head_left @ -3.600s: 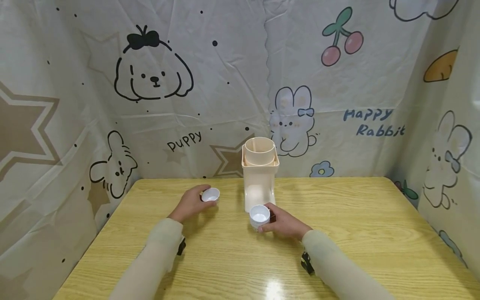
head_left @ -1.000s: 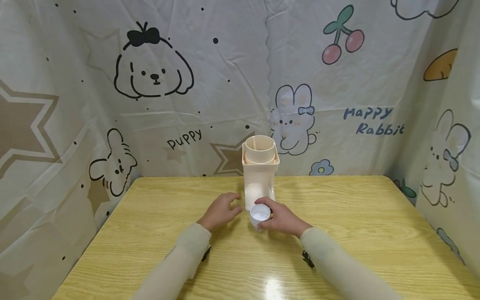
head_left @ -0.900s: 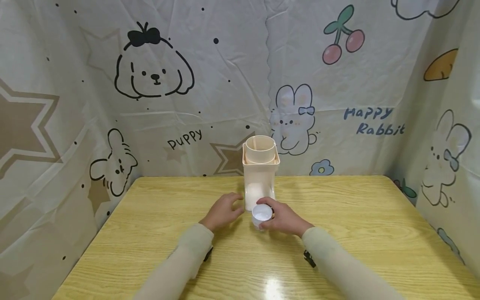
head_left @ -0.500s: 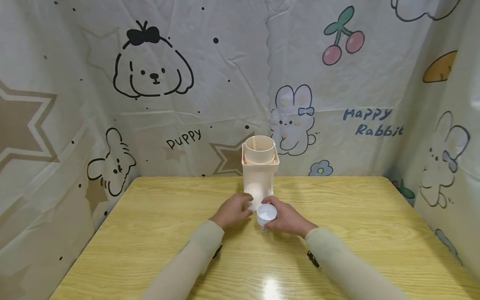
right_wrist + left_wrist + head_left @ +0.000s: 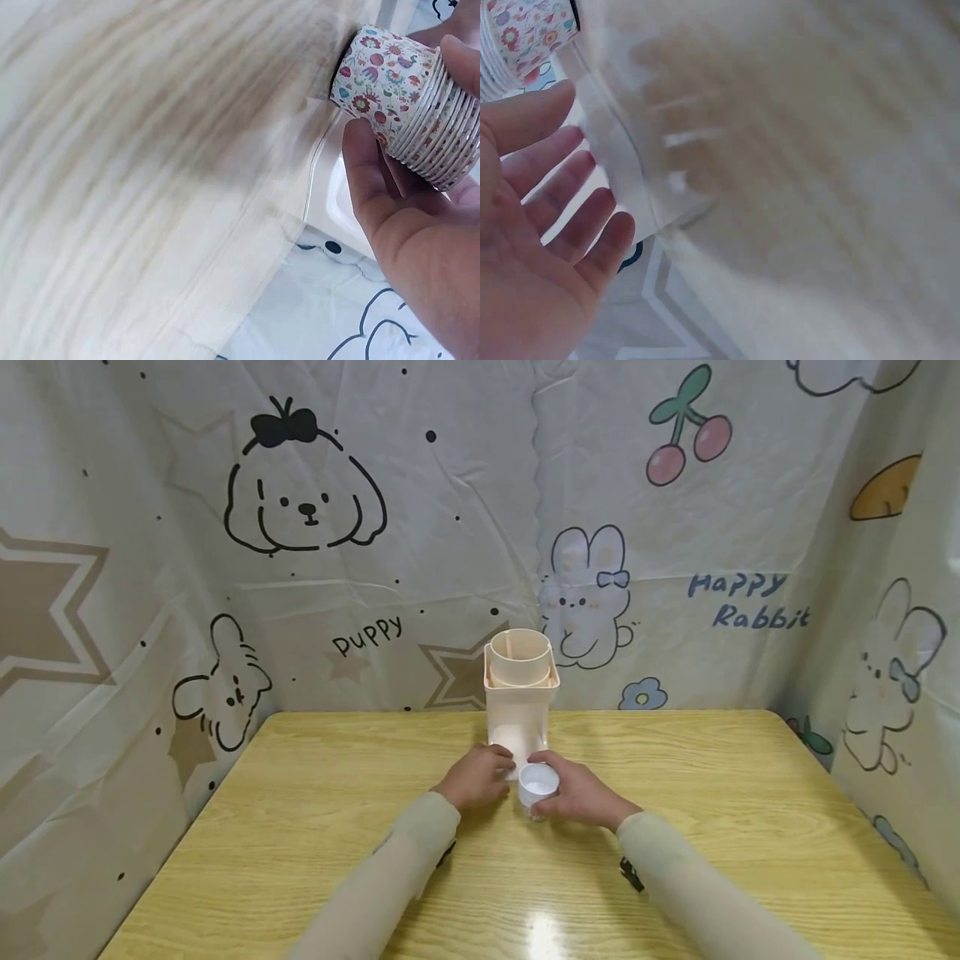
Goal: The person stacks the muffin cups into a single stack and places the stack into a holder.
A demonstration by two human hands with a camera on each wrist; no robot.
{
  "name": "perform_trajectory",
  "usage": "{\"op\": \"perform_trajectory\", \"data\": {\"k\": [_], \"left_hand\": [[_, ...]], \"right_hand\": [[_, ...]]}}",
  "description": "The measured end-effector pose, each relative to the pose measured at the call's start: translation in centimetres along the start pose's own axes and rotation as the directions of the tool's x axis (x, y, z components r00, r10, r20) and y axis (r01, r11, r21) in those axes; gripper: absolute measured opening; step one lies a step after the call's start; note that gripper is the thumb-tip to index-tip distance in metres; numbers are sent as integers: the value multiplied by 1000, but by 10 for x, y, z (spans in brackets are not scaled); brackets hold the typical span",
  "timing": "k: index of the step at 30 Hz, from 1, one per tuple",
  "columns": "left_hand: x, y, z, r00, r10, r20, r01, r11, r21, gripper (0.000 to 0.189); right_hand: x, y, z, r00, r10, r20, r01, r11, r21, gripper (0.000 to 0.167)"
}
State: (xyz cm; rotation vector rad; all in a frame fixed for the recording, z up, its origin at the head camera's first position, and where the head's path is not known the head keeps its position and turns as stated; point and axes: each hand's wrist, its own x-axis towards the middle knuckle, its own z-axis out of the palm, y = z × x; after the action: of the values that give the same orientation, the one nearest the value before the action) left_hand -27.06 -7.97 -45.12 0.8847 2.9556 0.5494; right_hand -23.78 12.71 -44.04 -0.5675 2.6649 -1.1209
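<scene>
My right hand [image 5: 583,792] grips a stack of nested paper cups [image 5: 538,785], with white insides upward, low over the table in front of a cream plastic holder [image 5: 519,714]. Seen from the right wrist, the stacked cups [image 5: 382,75] carry a flower print and several rolled rims; thumb and fingers go round them. My left hand [image 5: 480,777] is at the front left of the holder's base, just left of the stack. In the left wrist view its fingers are spread and loosely bent beside the pale base [image 5: 619,154], holding nothing.
The holder has a square collar with a round tube [image 5: 521,658] rising from its top. It stands on a wood-grain table [image 5: 360,827], towards the back edge. A printed curtain [image 5: 450,543] hangs behind and along both sides.
Earlier my left hand held a single cup out to the left; now it holds none and has moved right to the holder's base. My right hand has shifted the stack slightly right.
</scene>
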Motion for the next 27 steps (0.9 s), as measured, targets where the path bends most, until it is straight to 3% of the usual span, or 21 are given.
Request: {"op": "perform_trajectory", "data": {"k": [6,13,16,21,27], "left_hand": [[2,3,-8,997,-32,67,31,999,14,29],[6,9,-8,999,38,12,-39,987,154,24],[6,9,-4,1000,23,-8,-22,982,190,26],[5,9,-3,999,-31,-12,33,989,146,26],[4,7,-2,997,78,-24,-69,966,248,27]], "right_hand": [[-3,0,-11,999,38,-4,-38,999,-18,75],[-6,4,-28,1000,15,2,-15,997,-69,73],[-7,4,-37,1000,5,6,-4,996,-85,72],[-8,1,-58,1000,-11,-9,9,993,-120,71],[-11,-13,-96,1000,27,-16,-29,984,-178,75]]}}
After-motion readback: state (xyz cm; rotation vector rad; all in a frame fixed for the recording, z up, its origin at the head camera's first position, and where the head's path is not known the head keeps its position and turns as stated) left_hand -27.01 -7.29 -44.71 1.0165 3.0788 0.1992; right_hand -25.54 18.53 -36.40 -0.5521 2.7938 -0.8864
